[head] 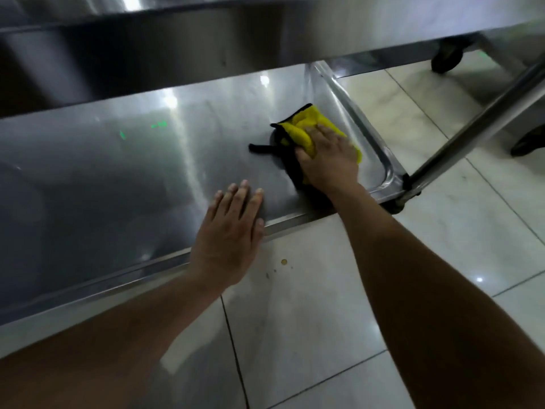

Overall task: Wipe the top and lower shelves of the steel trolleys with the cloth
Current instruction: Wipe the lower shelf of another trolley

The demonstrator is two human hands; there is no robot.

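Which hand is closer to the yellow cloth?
The right hand: it presses on the yellow cloth near the lower shelf's right end. The left hand rests flat on the shelf's front edge, apart from it.

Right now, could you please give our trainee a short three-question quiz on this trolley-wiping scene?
1. True or false: the left hand holds the cloth.
2. Which shelf is being wiped? A) top shelf B) lower shelf C) floor
3. Fill in: the cloth is yellow and ____.

Key:
1. False; the right hand presses the cloth, while the left hand rests flat on the shelf's near edge.
2. B, near its right-hand end.
3. Black.
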